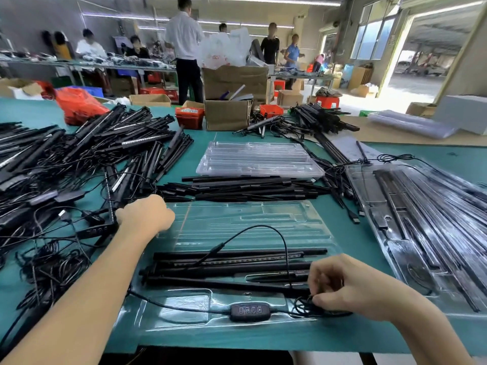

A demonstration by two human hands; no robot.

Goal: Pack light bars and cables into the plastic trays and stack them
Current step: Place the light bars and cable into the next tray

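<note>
While the clear tray (237, 227) lies on the green table (434, 156), black light bars (232, 262) rest in it.
The right hand (350, 288) pinches a coiled cable (305, 305) beside the controller (250, 311), its display unreadable; the left hand (146, 216) curls around a bar (109, 196) in the pile.

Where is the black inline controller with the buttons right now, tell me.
In the head view, the controller lies in the near edge of the clear tray, low centre, just left of the right hand that pinches its cable, below the light bars.
</note>
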